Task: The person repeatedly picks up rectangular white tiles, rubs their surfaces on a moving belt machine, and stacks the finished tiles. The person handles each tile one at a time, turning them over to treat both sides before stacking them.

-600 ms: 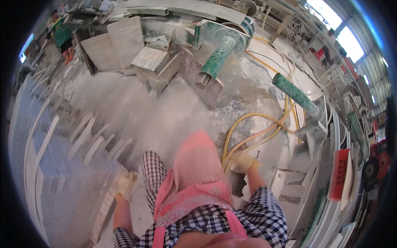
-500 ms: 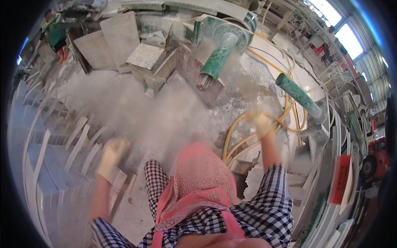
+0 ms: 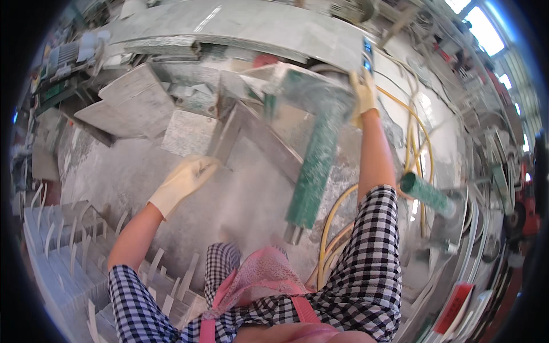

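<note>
Both my hands wear pale cream gloves. My left hand point(image 3: 184, 184) hangs in the air over the dusty floor, fingers curled in, with nothing visible in them. My right hand point(image 3: 363, 94) reaches forward, fingers stretched out and apart, at the right side of a dust-covered machine. Just beyond its fingertips is a small blue part point(image 3: 367, 54); whether they touch it I cannot tell. From the machine a green cylinder point(image 3: 315, 171) points toward me, with a bare metal shaft end point(image 3: 294, 233) at its near tip.
Stone slabs and an angled board point(image 3: 269, 140) lie ahead. At left stand upright stacked slabs point(image 3: 57, 251) with pale strips between them. Yellow hoses point(image 3: 420, 126) loop on the right, near a second green tube point(image 3: 426, 193). Dust hangs low over the floor point(image 3: 246, 177).
My right hand has gone forward, up to the machine's side. The left hand has risen forward and to the right. The view has shifted closer to the machine, and the dust looks thinner.
</note>
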The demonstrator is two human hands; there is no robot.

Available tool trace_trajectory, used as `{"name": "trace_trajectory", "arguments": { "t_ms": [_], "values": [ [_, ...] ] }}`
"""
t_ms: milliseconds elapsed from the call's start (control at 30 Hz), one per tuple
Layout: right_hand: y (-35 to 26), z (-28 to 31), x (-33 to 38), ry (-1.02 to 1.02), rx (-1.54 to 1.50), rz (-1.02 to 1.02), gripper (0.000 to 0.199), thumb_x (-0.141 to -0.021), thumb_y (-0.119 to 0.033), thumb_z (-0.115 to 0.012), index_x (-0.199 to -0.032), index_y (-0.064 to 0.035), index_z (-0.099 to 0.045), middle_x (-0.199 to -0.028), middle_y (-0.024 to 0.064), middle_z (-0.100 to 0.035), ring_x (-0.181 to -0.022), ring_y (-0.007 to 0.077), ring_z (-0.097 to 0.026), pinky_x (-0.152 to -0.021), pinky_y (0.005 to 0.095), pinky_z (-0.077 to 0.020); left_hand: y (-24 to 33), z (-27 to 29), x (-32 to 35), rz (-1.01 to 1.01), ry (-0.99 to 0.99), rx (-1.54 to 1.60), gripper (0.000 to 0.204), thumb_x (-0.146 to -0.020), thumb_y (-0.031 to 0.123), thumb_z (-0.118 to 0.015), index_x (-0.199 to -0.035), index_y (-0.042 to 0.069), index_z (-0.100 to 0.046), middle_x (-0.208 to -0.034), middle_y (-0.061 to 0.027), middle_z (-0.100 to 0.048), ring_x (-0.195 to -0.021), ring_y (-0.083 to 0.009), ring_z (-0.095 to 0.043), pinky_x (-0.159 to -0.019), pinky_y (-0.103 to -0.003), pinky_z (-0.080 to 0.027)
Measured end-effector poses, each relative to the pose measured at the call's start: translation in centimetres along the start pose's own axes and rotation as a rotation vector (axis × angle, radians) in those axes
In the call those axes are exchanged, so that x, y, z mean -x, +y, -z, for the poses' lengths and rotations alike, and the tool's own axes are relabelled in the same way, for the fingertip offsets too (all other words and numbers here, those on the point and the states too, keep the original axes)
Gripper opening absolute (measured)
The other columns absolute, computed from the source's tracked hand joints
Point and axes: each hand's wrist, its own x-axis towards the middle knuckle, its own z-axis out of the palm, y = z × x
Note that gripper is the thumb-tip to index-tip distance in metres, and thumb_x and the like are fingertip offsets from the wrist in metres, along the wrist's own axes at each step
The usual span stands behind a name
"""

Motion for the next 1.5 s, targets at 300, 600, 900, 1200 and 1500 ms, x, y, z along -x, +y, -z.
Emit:
{"name": "trace_trajectory", "arguments": {
  "t_ms": [300, 600, 900, 1200, 1500],
  "values": [
    [-0.8, -2.4, -7.8, -0.235, 0.599, 0.002, 0.052, -0.099, -0.044, -0.05, -0.119, 0.0001, -0.068, -0.111, 0.0231, -0.07, -0.1, 0.0349, -0.068, -0.086, 0.046, -0.0536, -6.6, 10.7, -17.8, -0.441, 0.395, 0.178, 0.028, -0.096, 0.03, -0.056, -0.106, 0.008, -0.071, -0.089, -0.0167, -0.069, -0.09, -0.0359, -0.065, -0.08, -0.047, -0.051],
    [-0.8, -1.4, -13.3, -0.32, 0.494, -0.165, 0.085, -0.088, -0.051, -0.072, -0.15, -0.004, -0.039, -0.13, 0.0263, -0.062, -0.118, 0.0403, -0.061, -0.099, 0.0437, -0.048, -0.4, 11.7, -41.1, -0.379, 0.403, -0.225, 0.049, -0.085, 0.033, -0.068, -0.118, -0.002, -0.061, -0.118, -0.0182, -0.062, -0.113, -0.0342, -0.056, -0.101, -0.043, -0.043],
    [-0.9, -1.8, -18.8, -0.365, 0.58, -0.314, 0.084, -0.086, -0.055, -0.07, -0.15, -0.0088, -0.042, -0.144, 0.0217, -0.053, -0.13, 0.0395, -0.053, -0.108, 0.0435, -0.0435, 1.4, 11.5, -43.2, -0.149, 0.066, -0.447, 0.059, -0.082, 0.035, -0.071, -0.123, -0.005, -0.057, -0.138, -0.0281, -0.049, -0.127, -0.0383, -0.047, -0.109, -0.044, -0.037],
    [-3.2, 0.2, -20.8, -0.359, -0.261, -0.603, 0.069, -0.092, -0.022, -0.067, -0.15, 0.002, -0.037, -0.147, 0.0176, -0.049, -0.125, 0.0306, -0.054, -0.106, 0.0398, -0.0428, 2.7, 13.0, -44.1, -0.084, -0.112, -0.401, 0.059, -0.082, 0.035, -0.071, -0.123, -0.005, -0.059, -0.132, -0.0277, -0.052, -0.125, -0.0382, -0.049, -0.103, -0.045, -0.041],
    [-8.1, -0.2, -15.9, -0.309, -0.385, -0.465, 0.058, -0.091, -0.005, -0.058, -0.146, 0.0046, -0.042, -0.135, 0.0177, -0.057, -0.116, 0.0267, -0.058, -0.104, 0.0367, -0.0426, 2.9, 12.3, -46.2, -0.041, -0.208, -0.503, 0.037, -0.08, 0.027, -0.071, -0.108, 0.002, -0.071, -0.114, -0.0184, -0.066, -0.11, -0.033, -0.061, -0.093, -0.044, -0.049]
  ]
}}
